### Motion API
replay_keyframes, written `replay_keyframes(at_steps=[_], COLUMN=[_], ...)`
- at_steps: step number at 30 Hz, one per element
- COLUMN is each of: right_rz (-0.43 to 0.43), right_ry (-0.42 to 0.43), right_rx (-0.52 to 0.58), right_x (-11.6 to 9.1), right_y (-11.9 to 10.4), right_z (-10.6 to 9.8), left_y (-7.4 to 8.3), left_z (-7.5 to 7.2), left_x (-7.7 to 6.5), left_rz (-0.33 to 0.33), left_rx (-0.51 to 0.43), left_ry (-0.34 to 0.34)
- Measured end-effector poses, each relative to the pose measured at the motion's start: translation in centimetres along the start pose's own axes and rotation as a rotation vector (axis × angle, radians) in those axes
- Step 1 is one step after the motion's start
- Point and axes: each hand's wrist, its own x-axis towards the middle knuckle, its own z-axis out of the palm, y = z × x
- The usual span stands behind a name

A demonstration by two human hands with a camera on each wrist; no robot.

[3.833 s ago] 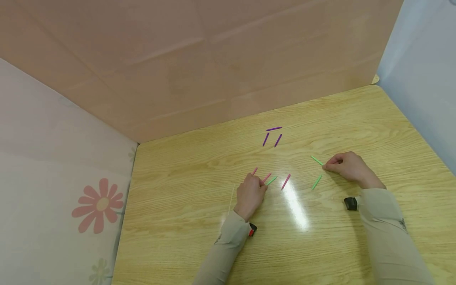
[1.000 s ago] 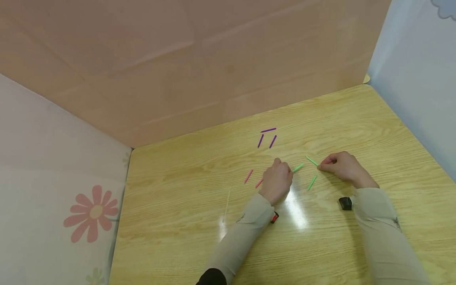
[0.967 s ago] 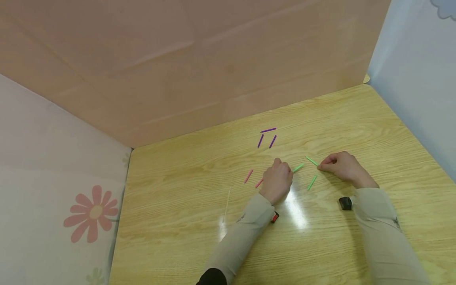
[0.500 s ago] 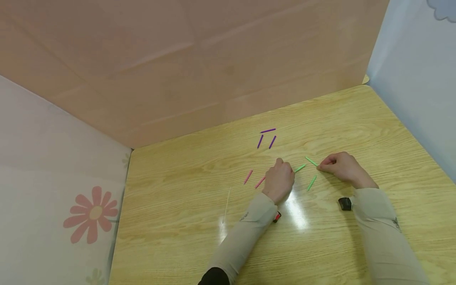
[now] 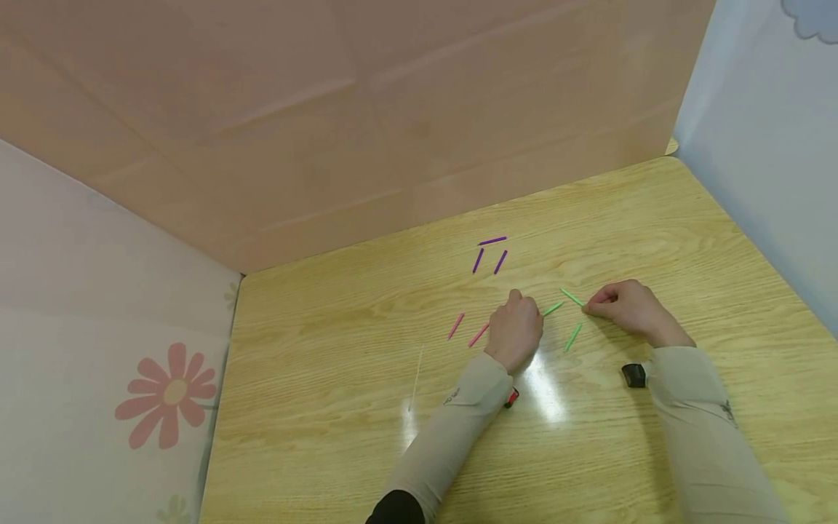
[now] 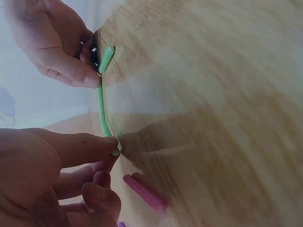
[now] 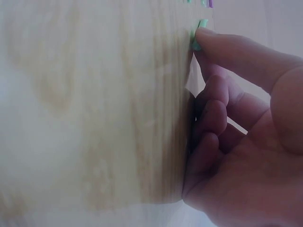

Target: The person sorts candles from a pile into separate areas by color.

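Note:
My left hand [image 5: 516, 331] pinches the near end of a thin green stick [image 5: 553, 308] between thumb and fingers, low over the table. That stick's far end points toward a second green stick [image 5: 572, 296]. Thumb and index finger of my right hand [image 5: 630, 309] pinch the second stick at its right end, as the right wrist view also shows at its green tip [image 7: 202, 23]. Just below them lies a third green stick [image 5: 573, 337], slanted and untouched. Left of my left hand are two pink sticks [image 5: 456, 326]; the hand partly covers the nearer one.
Farther back on the wooden table [image 5: 314, 349], three purple sticks [image 5: 493, 240] lie as a top bar with two slanted sides. A tan panel [image 5: 393, 145] bounds the back, a flowered panel [image 5: 98, 327] the left, and a pale blue wall [image 5: 772, 145] the right.
Since the oldest frame my left hand has carried its green stick rightward, past the pink sticks, toward the other green ones. Over the last second it creeps slightly right; my right hand stays put.

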Motion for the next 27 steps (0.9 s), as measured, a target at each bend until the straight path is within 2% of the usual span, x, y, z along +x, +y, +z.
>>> replay_keyframes(at_steps=[14, 27], right_rz=[0.0, 0.006], right_ry=[0.011, 0.006], right_rx=[-0.006, -0.005], right_x=[0.1, 0.1], right_y=[0.13, 0.1], right_z=[0.07, 0.03], left_y=[0.11, 0.14], left_z=[0.14, 0.06], left_x=[0.19, 0.22], left_rz=[-0.025, -0.021], left_rx=[-0.002, -0.007], left_ry=[0.004, 0.003])
